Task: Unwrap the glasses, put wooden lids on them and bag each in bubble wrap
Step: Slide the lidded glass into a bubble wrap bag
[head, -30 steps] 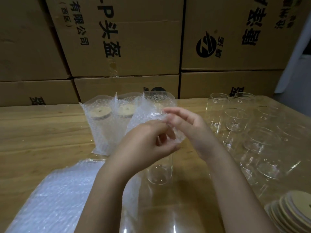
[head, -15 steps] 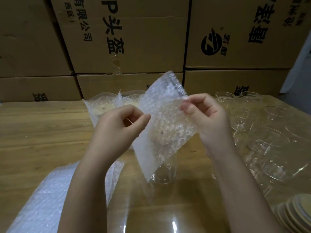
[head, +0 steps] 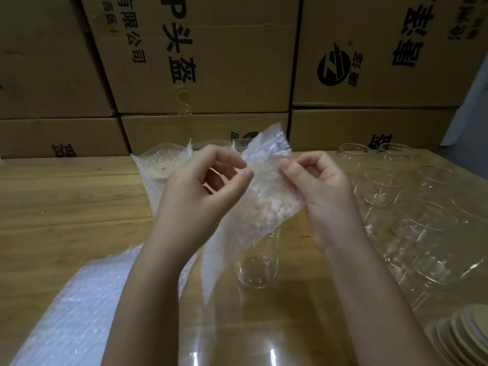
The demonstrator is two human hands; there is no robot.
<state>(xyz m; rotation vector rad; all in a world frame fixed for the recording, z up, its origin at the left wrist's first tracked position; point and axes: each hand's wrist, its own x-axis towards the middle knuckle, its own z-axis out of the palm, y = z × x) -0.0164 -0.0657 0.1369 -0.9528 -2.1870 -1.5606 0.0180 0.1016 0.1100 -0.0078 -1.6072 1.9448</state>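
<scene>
I hold a bubble wrap bag point(head: 253, 207) up over the table, tilted. My left hand point(head: 200, 196) pinches its left edge and my right hand point(head: 319, 191) pinches its right edge near the top. Below the bag a clear glass point(head: 258, 265) stands upright on the table, its upper part hidden behind the bag. Behind my hands stand bagged glasses with wooden lids point(head: 158, 173). Several bare glasses point(head: 383, 186) stand at the right. A stack of wooden lids point(head: 464, 336) lies at the lower right.
A pile of bubble wrap bags point(head: 79, 307) lies at the lower left on the wooden table point(head: 60, 207). Stacked cardboard boxes point(head: 211, 62) form a wall along the table's far edge. A clear plastic sheet point(head: 250, 339) lies in front.
My hands have lifted the bubble wrap bag off the table area and spread apart along its edges; then they drew a little closer together again, with the bag still held up.
</scene>
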